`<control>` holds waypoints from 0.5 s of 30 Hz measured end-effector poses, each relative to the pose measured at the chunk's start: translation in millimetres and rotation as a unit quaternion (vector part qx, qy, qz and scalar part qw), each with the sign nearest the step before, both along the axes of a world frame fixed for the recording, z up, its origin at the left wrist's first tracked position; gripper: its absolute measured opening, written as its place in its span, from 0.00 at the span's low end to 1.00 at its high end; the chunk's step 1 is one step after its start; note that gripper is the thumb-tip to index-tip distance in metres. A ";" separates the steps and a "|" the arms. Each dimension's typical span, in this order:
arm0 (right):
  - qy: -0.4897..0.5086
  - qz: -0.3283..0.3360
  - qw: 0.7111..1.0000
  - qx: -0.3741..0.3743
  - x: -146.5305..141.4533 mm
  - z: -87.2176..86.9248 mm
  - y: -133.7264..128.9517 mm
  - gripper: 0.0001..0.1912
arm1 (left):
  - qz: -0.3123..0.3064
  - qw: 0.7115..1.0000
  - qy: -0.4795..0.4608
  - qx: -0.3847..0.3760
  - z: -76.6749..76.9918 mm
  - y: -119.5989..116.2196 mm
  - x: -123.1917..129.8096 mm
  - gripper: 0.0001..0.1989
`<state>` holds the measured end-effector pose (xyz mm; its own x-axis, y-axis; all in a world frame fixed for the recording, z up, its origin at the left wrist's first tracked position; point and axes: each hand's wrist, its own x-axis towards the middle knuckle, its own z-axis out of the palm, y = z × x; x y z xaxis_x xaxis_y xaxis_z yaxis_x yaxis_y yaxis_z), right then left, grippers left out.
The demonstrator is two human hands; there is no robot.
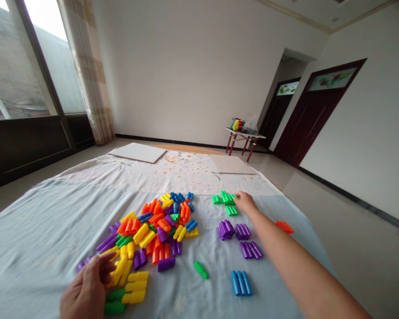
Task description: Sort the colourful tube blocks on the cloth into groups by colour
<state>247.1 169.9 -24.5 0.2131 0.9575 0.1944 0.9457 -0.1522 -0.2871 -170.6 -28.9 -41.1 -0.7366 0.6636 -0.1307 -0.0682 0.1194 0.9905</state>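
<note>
My left hand [88,283] is at the lower left of the mixed pile, its curled fingers against yellow pieces [120,268]; whether it grips one is hidden. Just below its fingers lie green pieces [115,302] beside a yellow block [136,287]. My right hand [245,202] reaches to the green group [228,198], fingertips pinched together at its right edge on a green piece. Nearer me are purple groups [234,230], a blue block [241,283] and a single green piece [201,269]. The mixed pile [162,221] holds orange, yellow, purple, blue and green pieces.
An orange block [284,227] lies right of my right forearm. Two flat boards, one white [138,152] and one beige [232,164], rest at the far side of the cloth-covered table [193,177]. Beyond stands a small table [244,133] with bags.
</note>
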 end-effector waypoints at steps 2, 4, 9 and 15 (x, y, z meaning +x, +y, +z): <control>0.001 -0.001 1.000 -0.004 -0.7 0.3 -0.1 0.16 | 0.005 1.000 -0.006 0.005 0.9 -0.4 0.4 0.33; -0.001 -0.002 1.000 -0.008 -0.9 2.1 -0.2 0.16 | 0.007 1.000 -0.007 0.006 0.0 -0.9 -0.3 0.33; -0.016 -0.025 0.999 -0.015 -2.0 14.1 4.2 0.17 | 0.006 1.000 -0.016 0.006 -10.8 -0.2 -5.7 0.30; -0.049 -0.030 0.998 -0.041 -24.1 32.4 27.9 0.17 | 0.016 0.999 -0.030 0.012 -21.5 1.1 -10.3 0.28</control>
<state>223.1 197.8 7.9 0.2542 0.9570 0.1397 0.9573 -0.2284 -0.1774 -180.9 -27.8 -62.7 -0.7489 0.6433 -0.1590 -0.1306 0.0920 0.9872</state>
